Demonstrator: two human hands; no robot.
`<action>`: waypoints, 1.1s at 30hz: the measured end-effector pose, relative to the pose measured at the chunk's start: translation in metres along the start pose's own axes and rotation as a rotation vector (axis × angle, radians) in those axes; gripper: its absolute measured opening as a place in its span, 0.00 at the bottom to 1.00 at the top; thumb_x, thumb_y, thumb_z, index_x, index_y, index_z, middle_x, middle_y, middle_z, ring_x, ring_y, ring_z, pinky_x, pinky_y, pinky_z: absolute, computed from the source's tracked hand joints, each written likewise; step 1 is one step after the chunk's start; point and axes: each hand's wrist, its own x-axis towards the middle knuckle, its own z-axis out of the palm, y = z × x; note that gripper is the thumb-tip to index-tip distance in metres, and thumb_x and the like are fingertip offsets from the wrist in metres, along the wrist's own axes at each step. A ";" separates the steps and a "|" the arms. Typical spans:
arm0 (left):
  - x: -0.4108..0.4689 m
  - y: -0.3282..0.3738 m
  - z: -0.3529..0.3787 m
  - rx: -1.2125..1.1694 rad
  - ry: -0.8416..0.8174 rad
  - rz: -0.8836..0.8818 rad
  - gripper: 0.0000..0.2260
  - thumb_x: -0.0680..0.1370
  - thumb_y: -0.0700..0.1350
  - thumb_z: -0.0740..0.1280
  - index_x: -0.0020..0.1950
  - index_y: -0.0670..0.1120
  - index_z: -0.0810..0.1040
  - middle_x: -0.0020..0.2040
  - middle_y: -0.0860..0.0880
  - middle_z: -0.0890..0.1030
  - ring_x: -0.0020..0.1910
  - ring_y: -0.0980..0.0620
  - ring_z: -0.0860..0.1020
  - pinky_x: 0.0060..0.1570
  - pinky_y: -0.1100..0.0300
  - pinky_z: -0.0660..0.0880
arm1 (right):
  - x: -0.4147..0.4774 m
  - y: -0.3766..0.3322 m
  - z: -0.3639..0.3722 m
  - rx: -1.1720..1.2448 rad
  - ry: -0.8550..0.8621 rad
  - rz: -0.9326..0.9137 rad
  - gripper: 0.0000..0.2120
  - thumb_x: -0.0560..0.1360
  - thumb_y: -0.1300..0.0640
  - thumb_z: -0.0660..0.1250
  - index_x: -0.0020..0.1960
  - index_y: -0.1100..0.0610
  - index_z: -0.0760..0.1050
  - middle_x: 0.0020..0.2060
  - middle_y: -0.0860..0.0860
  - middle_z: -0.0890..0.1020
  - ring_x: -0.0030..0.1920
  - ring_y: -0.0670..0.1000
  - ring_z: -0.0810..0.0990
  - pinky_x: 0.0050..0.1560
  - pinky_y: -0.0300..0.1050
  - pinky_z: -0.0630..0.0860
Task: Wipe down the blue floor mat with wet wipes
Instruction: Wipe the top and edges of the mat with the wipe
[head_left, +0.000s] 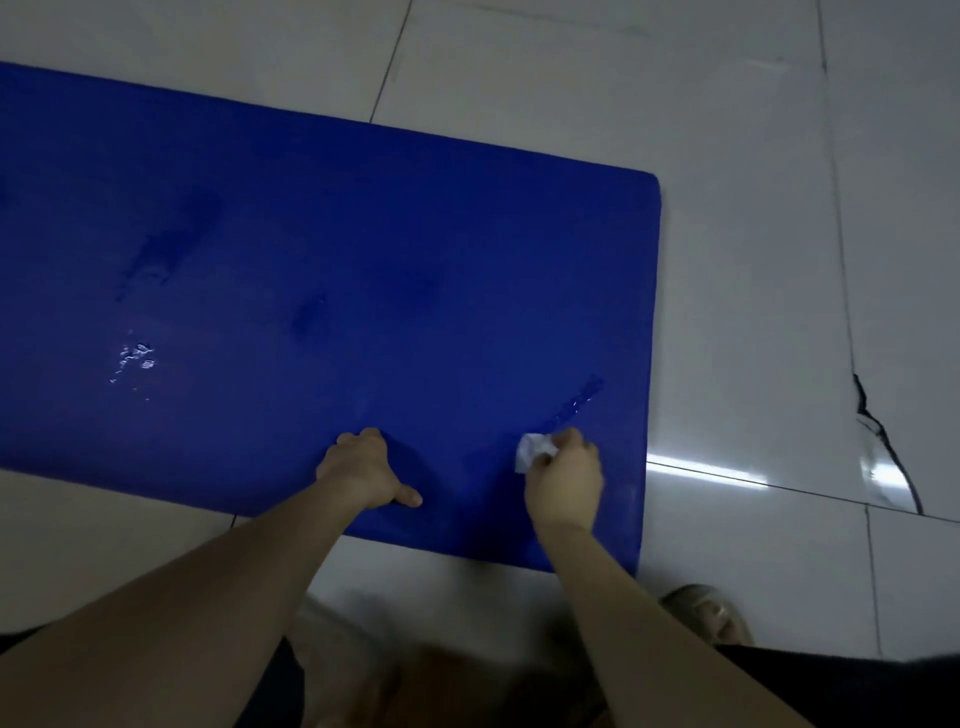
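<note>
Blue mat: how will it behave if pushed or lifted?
Probably slides: the blue mat lies on glossy tile floor, and the left hand presses on it. Thick rounded edge suggests foam: likely light, bending, not floppy. Wet streak may make it slippery.
</note>
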 end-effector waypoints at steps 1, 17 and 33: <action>0.001 0.000 0.000 0.006 0.002 0.000 0.52 0.63 0.66 0.81 0.76 0.46 0.60 0.70 0.43 0.67 0.65 0.43 0.72 0.58 0.51 0.77 | -0.004 -0.014 0.010 -0.004 -0.035 -0.064 0.09 0.81 0.58 0.62 0.59 0.60 0.74 0.55 0.56 0.76 0.48 0.55 0.78 0.47 0.48 0.78; -0.007 0.005 -0.010 0.061 -0.035 0.002 0.48 0.61 0.67 0.80 0.73 0.47 0.65 0.66 0.47 0.72 0.60 0.47 0.75 0.57 0.55 0.77 | 0.043 0.063 -0.054 -0.114 0.061 -0.109 0.08 0.81 0.54 0.64 0.48 0.59 0.76 0.51 0.56 0.77 0.40 0.56 0.76 0.42 0.47 0.71; 0.029 0.048 -0.061 0.326 0.037 0.321 0.49 0.61 0.62 0.83 0.70 0.49 0.58 0.64 0.46 0.71 0.57 0.47 0.74 0.51 0.52 0.78 | 0.017 -0.053 0.024 -0.159 -0.146 -0.400 0.13 0.82 0.49 0.62 0.60 0.57 0.74 0.57 0.55 0.74 0.44 0.54 0.77 0.41 0.45 0.73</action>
